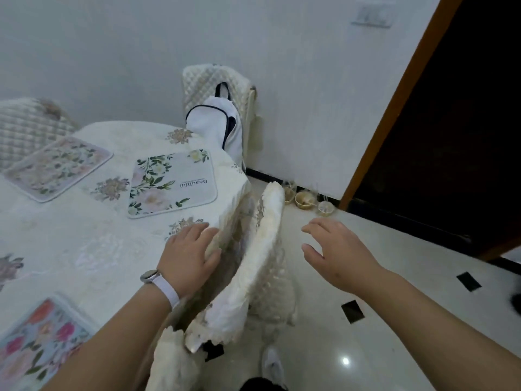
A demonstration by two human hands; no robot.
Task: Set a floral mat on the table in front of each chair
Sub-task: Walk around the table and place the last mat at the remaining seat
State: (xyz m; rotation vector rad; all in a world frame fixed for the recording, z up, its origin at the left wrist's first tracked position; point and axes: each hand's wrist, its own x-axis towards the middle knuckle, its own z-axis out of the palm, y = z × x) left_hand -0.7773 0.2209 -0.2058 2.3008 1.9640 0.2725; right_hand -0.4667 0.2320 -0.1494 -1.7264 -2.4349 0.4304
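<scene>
Three floral mats lie on the table (93, 244), which has a cream floral cloth. A white mat with green leaves and the word "Beautiful" (172, 183) sits near the far right corner. A pale pink mat (57, 167) lies at the far left. A blue mat with pink flowers (39, 342) lies at the near left edge. My left hand (191, 255), with a white watch on the wrist, rests flat on the table's right edge, holding nothing. My right hand (332, 249) hovers open over the floor, right of a cream-covered chair back (259, 249).
A quilted chair with a white backpack (218, 128) stands by the far wall. Another quilted chair (25, 125) is at the far left. Small bowls (304, 198) sit on the tiled floor by a dark doorway (451, 122).
</scene>
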